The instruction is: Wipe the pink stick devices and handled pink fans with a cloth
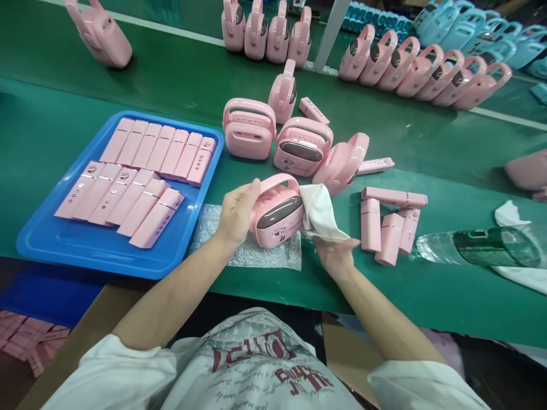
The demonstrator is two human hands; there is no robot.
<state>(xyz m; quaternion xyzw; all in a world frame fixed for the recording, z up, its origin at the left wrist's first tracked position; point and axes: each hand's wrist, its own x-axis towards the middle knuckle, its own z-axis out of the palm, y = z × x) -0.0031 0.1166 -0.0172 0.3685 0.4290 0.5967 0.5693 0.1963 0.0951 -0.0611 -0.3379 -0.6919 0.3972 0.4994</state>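
On a green bench, a person's left grip is clasped around the left end of one pink portable speaker, raised above a sheet of bubble wrap, while the right grip clutches a white cloth against the speaker's right end. Four more pink speakers cluster just beyond, two pink sticks near them. At left, a blue tray carries 13 such sticks, seven in the far row and six in the near row. Another four sticks lie at right, one crosswise beyond three, near a clear plastic bottle and a second cloth. Farther back stand rows of four and seven pink speakers, with a lone one at upper left and one partly visible at the right edge; blue speakers at upper right are too crowded to count
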